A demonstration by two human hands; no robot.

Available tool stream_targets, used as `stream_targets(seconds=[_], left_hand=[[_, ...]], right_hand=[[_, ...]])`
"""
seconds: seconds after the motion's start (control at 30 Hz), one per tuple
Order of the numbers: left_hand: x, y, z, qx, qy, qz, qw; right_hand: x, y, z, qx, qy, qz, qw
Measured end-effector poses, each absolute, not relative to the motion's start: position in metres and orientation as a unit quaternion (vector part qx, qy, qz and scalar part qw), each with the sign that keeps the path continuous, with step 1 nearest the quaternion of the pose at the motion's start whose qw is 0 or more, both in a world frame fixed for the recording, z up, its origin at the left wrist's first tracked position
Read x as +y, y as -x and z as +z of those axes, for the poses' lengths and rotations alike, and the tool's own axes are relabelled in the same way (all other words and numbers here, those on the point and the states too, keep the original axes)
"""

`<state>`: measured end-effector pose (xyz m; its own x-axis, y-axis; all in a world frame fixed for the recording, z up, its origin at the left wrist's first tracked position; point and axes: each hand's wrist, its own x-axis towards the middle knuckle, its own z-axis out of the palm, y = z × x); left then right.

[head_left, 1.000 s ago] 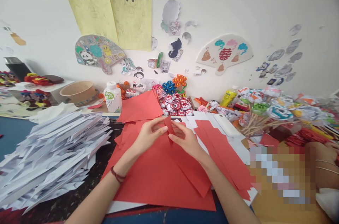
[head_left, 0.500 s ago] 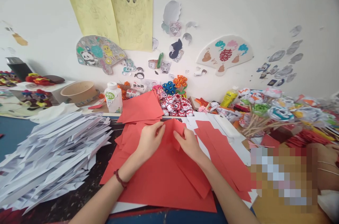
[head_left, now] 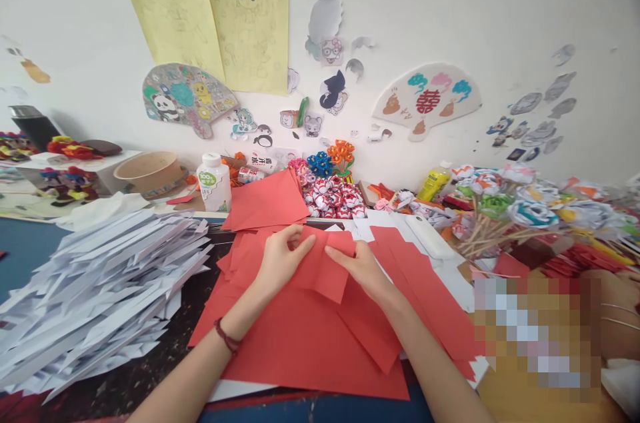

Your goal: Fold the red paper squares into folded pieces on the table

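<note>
Between my hands is a creased piece of red paper [head_left: 327, 270], raised a little over the larger red sheets. My left hand [head_left: 285, 256] pinches its left side with thumb and fingers. On the right, my right hand [head_left: 363, 266] grips the other edge, thumb on top. Beneath lies a large red sheet [head_left: 300, 343], with a narrower red strip [head_left: 375, 333] slanting across its right part. More red sheets [head_left: 267, 200] are stacked just beyond my left hand, and long red strips [head_left: 425, 303] lie to the right of my right hand.
A heap of folded white paper strips [head_left: 110, 290] covers the left. Along the wall stand a white bottle [head_left: 214, 183], a round tan container [head_left: 150, 173] and red-and-white paper flowers [head_left: 334, 198]. Paper flowers on sticks [head_left: 500, 210] lie right. Another person's arm [head_left: 620, 306] shows at the right edge.
The red paper between my hands has opened out and now lies flatter, its face toward me. My right hand has shifted slightly to the right.
</note>
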<state>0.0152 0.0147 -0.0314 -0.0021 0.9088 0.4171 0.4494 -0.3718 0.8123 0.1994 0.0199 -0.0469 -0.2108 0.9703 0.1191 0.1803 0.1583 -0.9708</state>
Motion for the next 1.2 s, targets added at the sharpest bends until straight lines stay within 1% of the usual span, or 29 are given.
stream_targets(seconds=[0.17, 0.37, 0.53, 0.67, 0.83, 1.0, 1.2], left_hand=[[0.015, -0.016, -0.029, 0.511, -0.675, 0.461, 0.264], [0.011, -0.018, -0.025, 0.487, -0.666, 0.443, 0.350], [0.012, -0.017, -0.024, 0.485, -0.660, 0.451, 0.354], [0.013, -0.016, -0.025, 0.464, -0.685, 0.437, 0.353], [0.012, -0.017, -0.028, 0.455, -0.708, 0.425, 0.334], [0.012, -0.017, -0.026, 0.461, -0.717, 0.412, 0.322], [0.009, -0.019, -0.025, 0.453, -0.724, 0.416, 0.312]], right_hand=[[0.022, -0.202, -0.039, -0.648, 0.422, 0.438, 0.458], [0.022, -0.204, -0.038, -0.659, 0.394, 0.484, 0.419], [0.022, -0.206, -0.037, -0.651, 0.406, 0.483, 0.422], [0.022, -0.206, -0.037, -0.670, 0.406, 0.456, 0.422], [0.022, -0.204, -0.035, -0.690, 0.416, 0.432, 0.405], [0.020, -0.203, -0.034, -0.703, 0.403, 0.439, 0.389], [0.019, -0.202, -0.033, -0.699, 0.375, 0.465, 0.394]])
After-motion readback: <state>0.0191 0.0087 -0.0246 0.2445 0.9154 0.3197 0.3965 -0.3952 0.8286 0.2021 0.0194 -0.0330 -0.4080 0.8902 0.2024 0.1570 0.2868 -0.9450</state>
